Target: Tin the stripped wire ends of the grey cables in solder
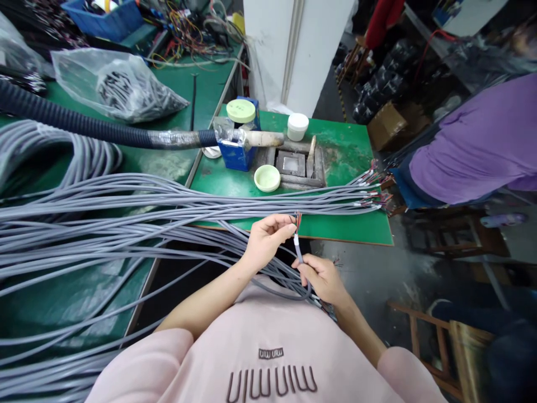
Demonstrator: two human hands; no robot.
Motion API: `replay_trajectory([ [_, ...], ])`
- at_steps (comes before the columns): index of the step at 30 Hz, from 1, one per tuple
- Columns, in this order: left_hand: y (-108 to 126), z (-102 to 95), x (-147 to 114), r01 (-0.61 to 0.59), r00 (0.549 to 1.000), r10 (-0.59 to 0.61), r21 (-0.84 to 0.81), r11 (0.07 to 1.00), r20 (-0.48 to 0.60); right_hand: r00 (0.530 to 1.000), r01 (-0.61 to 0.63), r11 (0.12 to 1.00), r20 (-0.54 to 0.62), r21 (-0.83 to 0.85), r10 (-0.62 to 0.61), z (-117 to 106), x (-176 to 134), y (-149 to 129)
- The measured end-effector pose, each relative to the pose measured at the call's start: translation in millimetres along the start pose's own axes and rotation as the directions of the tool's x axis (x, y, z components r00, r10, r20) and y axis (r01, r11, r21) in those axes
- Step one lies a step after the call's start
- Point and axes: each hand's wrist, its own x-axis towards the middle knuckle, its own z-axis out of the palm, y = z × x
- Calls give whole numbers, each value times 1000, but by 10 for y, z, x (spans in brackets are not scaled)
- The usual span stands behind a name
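A grey cable point(298, 250) stands nearly upright in front of me, its stripped end showing several thin coloured wires point(298, 218) above a white band. My left hand point(271, 238) pinches at those wires between thumb and forefinger. Lower down, my right hand point(321, 277) is closed around the cable's grey jacket, and the cable loops back beneath it. Behind my hands, a bundle of grey cables point(201, 202) runs across the green bench, its stripped ends at the right edge. More grey cables point(260, 260) hang between the bench and my body.
A solder pot point(291, 163) is set in the bench, near a pale green lid point(267, 178), a white tub point(297, 126) and a blue box point(237, 154). A dark hose point(126, 134) ends above it. A person in purple point(478, 140) sits at right; a wooden stool point(444, 347) stands lower right.
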Motion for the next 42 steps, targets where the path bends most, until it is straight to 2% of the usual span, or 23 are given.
replay_trajectory([
  [5,58,-5,43,9,999,-10,30,1000,50,1000,18,1000,3,-11,-18,-18,9,0],
  [9,60,33,73,-37,998,35,47,998,52,999,2,1000,-32,20,-1,-25,-17,37],
  [15,-30,83,77,-32,999,32,75,997,-8,988,-12,975,-146,221,45,20,-20,174],
  [20,-92,100,46,-27,999,23,111,993,33,978,35,907,-201,419,55,24,137,146],
  [25,-192,115,-3,-80,993,68,126,989,97,949,121,870,-314,479,41,34,350,15],
  [27,-251,112,-13,-87,989,73,105,991,126,929,175,873,-369,456,7,42,414,-17],
  [29,-301,106,-14,-82,991,76,52,995,109,906,224,881,-423,416,-31,53,461,-32],
  [34,-303,88,15,-117,992,115,-52,992,-43,897,305,873,-422,382,-128,77,532,-59],
  [36,-279,67,34,-145,987,140,-55,988,-81,877,341,902,-436,265,-203,78,553,-71],
  [38,-267,29,50,-174,978,167,-43,984,-125,842,361,929,-457,80,-288,76,572,-84],
  [40,-269,-19,58,-182,972,179,-11,983,-152,816,359,930,-458,-77,-353,72,595,-98],
  [42,-275,-66,58,-160,975,163,28,987,-151,799,357,919,-455,-165,-392,65,628,-119],
])
